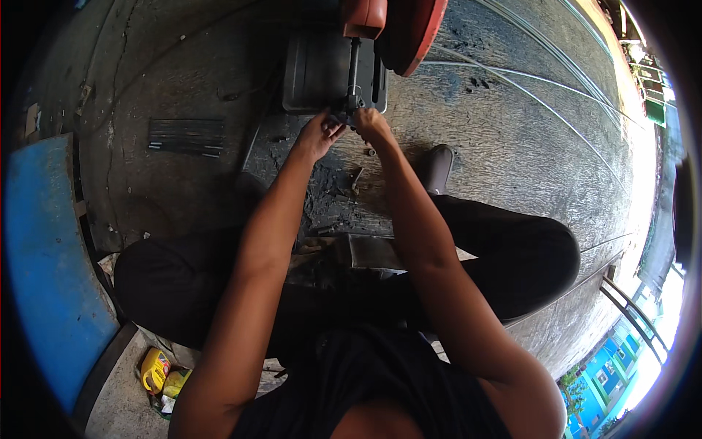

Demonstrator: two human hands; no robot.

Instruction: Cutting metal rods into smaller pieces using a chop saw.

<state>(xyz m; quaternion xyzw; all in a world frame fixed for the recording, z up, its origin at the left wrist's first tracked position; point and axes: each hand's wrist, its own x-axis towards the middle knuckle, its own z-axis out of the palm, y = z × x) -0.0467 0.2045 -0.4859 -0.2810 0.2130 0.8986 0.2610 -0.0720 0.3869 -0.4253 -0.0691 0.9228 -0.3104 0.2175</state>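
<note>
1. Head view: a person sits with knees spread wide, both arms stretched forward to the metal clamp at the near edge of a grey base, top centre.

2. The left hand reaches the clamp's near left side, fingers bent and partly closed; whether they pinch a part cannot be told.

3. The right hand curls against the clamp's right side, fingers mostly folded; what it may hold is hidden. The two hands work close together, with little room between them.

4. A rod runs from the clamp up toward a red housing. A red disc-shaped part juts past the base's right edge, above and right of the hands, and is cut off by the frame's top.

5. A strip of floor separates the base's left edge from a row of dark bars. Small metal pieces lie between the forearms, below the hands.

6. The right boot stands just outside the right forearm, narrowing the room there. Farther right, long thin rods slant across the floor; a blue panel bounds the far left.
</note>
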